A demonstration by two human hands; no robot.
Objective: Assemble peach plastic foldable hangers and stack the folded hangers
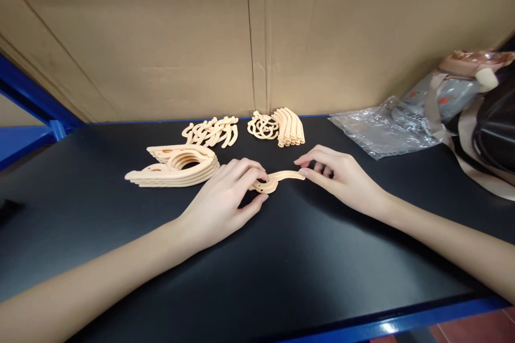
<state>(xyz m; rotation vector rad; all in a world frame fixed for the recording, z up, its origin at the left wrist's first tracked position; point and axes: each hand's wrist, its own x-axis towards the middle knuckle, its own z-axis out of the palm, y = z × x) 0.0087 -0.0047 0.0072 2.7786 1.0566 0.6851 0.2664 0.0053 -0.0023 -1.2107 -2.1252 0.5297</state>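
A cream plastic folding-hanger piece point(272, 185), with a rounded hollow end and one curved arm, lies low over the black table between my hands. My left hand point(225, 198) curls round its rounded end, fingertips on top and thumb at the near side; the palm hides part of it. At the tip of the curved arm, my right hand point(341, 174) holds on with its thumb, the index finger just beyond. Left of my left hand sits a stack of folded cream hangers point(201, 171).
Behind my hands lie a pile of loose curved parts point(213, 131), a cluster of hooks point(261, 126) and a row of hanger arms point(289, 127). To the right are a clear plastic bag point(378, 128), a strapped bottle point(454, 86) and a dark bag point(499, 128). Cardboard point(161, 37) walls the back.
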